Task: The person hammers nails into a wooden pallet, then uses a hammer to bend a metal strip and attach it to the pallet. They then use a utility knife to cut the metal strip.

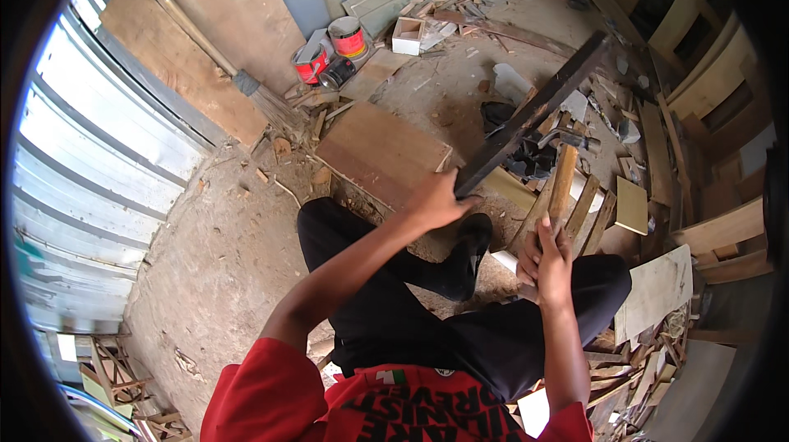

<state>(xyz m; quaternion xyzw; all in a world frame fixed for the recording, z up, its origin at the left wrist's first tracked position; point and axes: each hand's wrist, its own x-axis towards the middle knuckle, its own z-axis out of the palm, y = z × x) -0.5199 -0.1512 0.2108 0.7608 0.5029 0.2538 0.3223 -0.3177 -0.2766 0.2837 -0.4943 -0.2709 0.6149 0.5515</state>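
My left hand (434, 202) is closed round the near end of a long dark wooden plank (534, 111), which slants up and away to the right. In my right hand (546, 263) is a claw hammer (562, 183), gripped by its wooden handle with the metal head upward. The hammer head is close to the plank; whether they touch I cannot tell. A brown wooden panel or box (378, 150) lies on the ground just beyond my left hand. Below the hammer are several wooden slats (585, 202), partly hidden by my right hand.
Paint cans (347, 37), a small open wooden box (408, 36) and a broom (267, 105) are at the back. Wood scraps (637, 380) pile up at the right. Corrugated metal sheeting (90, 171) forms the left wall. Dark plastic (530, 161) lies under the plank.
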